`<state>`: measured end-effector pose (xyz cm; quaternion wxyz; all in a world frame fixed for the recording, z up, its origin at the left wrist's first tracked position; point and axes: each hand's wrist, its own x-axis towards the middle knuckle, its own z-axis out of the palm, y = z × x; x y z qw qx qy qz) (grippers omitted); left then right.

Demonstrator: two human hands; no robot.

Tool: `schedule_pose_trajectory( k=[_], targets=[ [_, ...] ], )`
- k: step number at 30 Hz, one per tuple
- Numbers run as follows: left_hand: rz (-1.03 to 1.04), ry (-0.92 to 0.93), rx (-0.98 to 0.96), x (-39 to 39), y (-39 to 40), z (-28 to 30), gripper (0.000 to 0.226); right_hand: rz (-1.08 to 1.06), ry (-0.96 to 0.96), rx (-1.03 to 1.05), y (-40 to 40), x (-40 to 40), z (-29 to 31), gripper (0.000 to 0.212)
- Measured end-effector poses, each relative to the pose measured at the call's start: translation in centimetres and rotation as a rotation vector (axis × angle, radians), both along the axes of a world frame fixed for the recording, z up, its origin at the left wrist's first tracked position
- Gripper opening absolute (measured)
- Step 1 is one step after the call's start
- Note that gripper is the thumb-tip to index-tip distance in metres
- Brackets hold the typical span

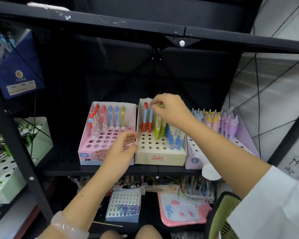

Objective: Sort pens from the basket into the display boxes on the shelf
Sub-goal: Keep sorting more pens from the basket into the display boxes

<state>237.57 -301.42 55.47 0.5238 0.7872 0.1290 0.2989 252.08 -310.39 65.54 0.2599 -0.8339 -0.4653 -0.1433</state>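
At frame centre, my right hand (171, 109) pinched a yellow-green pen (160, 121) standing in the beige display box (160, 156); my left hand (123, 149), fingers relaxed, touched that box's left edge.

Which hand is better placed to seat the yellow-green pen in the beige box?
Right. The right hand already pinches the yellow-green pen by its top, above the beige box. The left hand is low at that box's front left corner, holding no pen.

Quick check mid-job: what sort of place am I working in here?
Most likely a stationery shop's stock shelf: a black metal shelf holds perforated display boxes of novelty pens, such as the pink box and the beige box marked with handwriting.
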Motion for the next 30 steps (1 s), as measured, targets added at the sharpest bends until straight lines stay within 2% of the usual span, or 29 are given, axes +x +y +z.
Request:
schedule_pose_trajectory(
  k=[2,5,7,11,15,18,21,23,25,27,30],
  targets=[
    [-0.075,-0.006,-0.008,-0.1,-1.7,-0.6,0.023,0.160,0.081,0.109,-3.2,-1.9,-0.6,0.022],
    [-0.220,0.035,-0.051,0.4,-5.1,-2.2,0.021,0.317,0.275,0.096,-10.1,-4.2,-3.1,0.026],
    [-0.307,0.090,-0.066,1.1,-8.1,-4.0,0.023,0.275,0.400,0.014,-14.9,-4.2,-5.8,0.028],
    [-0.464,0.216,-0.059,3.2,-14.7,-8.8,0.028,0.034,0.633,-0.155,-24.0,-2.3,-13.0,0.019],
    [-0.657,0.380,0.044,4.8,-20.1,-13.4,0.020,-0.190,0.594,-0.517,-31.7,-0.1,-22.3,0.026],
    [-0.714,0.466,0.163,5.3,-22.2,-15.8,0.019,-0.278,0.676,-0.698,-35.3,0.7,-29.0,0.033],
    [-0.717,0.498,0.336,6.0,-23.2,-16.8,0.023,-0.338,0.708,-0.813,-36.6,1.4,-34.2,0.058],
    [-0.716,0.488,0.366,6.4,-23.5,-17.0,0.024,-0.367,0.621,-0.858,-36.7,1.4,-37.1,0.077],
    [-0.717,0.486,0.375,6.5,-23.6,-17.1,0.024,-0.402,0.550,-0.907,-36.4,1.1,-39.2,0.087],
    [-0.718,0.485,0.370,6.4,-23.5,-17.2,0.024,-0.450,0.454,-0.974,-36.2,0.8,-40.8,0.088],
    [-0.718,0.474,0.351,6.4,-23.5,-17.0,0.024,-0.472,0.359,-1.038,-35.7,0.5,-41.8,0.076]
  ],
)
